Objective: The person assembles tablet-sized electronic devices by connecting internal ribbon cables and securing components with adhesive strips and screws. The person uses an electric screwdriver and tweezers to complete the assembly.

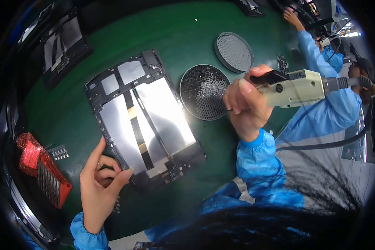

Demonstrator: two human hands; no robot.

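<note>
An opened tablet (171, 116) lies at a slant on the green work mat, its silvery battery panels and dark frame uncovered. My left hand (98, 183) grips its lower left edge, thumb on top and fingers along the side. In my right hand (250, 104) is a cream electric screwdriver (300, 93) with a black lever, held nearly level and closed in my fingers. Its tip points left, over the edge of a round dish with a perforated plate (206, 93), where small dark screws are scattered. The tablet and the screwdriver are apart.
Behind the dish sits a second round perforated dish (234, 52). Another opened tablet (64, 43) lies far left. Red bubble wrap (29, 156) and a strip of small metal parts (59, 152) are at left. A co-worker's blue sleeve (314, 52) reaches in at right, near a thick cable (329, 144).
</note>
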